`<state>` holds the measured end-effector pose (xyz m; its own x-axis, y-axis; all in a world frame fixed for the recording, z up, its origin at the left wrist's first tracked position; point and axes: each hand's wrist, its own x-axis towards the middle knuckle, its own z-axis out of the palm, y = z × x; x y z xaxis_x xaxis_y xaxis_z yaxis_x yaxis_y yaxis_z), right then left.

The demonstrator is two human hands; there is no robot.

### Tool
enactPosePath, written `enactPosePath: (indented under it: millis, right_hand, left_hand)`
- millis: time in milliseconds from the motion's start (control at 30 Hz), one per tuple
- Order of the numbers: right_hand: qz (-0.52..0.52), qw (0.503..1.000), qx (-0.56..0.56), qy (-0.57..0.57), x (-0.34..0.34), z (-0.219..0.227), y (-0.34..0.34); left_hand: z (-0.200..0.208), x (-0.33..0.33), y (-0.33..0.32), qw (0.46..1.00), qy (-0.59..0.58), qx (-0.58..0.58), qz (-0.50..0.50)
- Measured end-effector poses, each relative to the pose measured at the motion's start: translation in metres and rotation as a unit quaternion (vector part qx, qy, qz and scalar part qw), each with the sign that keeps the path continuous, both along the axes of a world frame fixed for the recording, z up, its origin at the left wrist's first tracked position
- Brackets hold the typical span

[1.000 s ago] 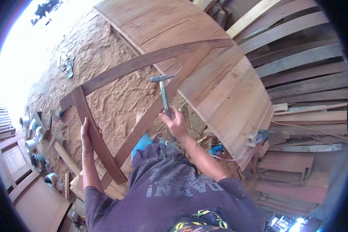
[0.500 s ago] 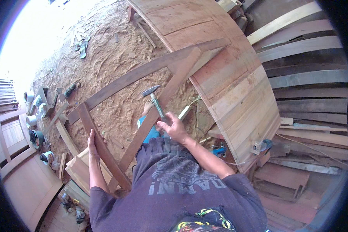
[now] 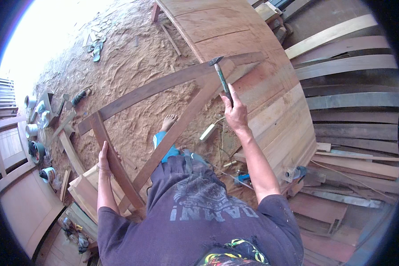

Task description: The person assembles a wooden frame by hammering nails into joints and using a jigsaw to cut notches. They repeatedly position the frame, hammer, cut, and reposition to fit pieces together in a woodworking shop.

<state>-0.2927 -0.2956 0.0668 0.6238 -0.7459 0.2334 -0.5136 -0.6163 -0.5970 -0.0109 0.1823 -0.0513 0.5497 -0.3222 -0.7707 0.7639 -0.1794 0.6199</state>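
Observation:
My right hand [image 3: 236,111] grips a hammer [image 3: 223,80] by its dark green handle, the metal head up near the joint where two boards meet. My left hand [image 3: 104,160] is wrapped round the side of a short brown board [image 3: 113,155]. That board belongs to a wooden frame with a long dark board [image 3: 159,84] across the far side and a slanting board [image 3: 181,122] running back toward me. The frame's far right end rests on a large wooden panel [image 3: 261,102]. Whether the hammer head touches the wood I cannot tell.
Stacked planks [image 3: 350,102] fill the right side. A blue power tool [image 3: 295,174] lies at the panel's near edge. On the dirt floor are sandals [image 3: 95,48], wood offcuts [image 3: 93,188] and several tins [image 3: 31,130] at left. My bare foot [image 3: 169,121] shows beyond the slanting board.
My right hand has carried the hammer forward and right, from above the slanting board's middle to the far joint. My left hand stays on the short board.

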Motion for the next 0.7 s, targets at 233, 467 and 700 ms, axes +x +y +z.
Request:
enactPosePath:
  millis: [233, 467, 700]
  right_hand:
    - [0.038, 0.998, -0.005, 0.043, 0.003, -0.012, -0.012]
    - [0.039, 0.997, -0.023, 0.055, 0.008, -0.005, -0.014]
    - [0.045, 0.995, -0.002, 0.089, 0.000, -0.009, -0.021]
  left_hand:
    - [-0.004, 0.000, 0.002, 1.000, 0.008, 0.016, 0.018]
    - [0.000, 0.001, 0.002, 1.000, 0.001, 0.022, 0.008]
    - [-0.005, 0.000, 0.002, 1.000, -0.013, 0.023, 0.011]
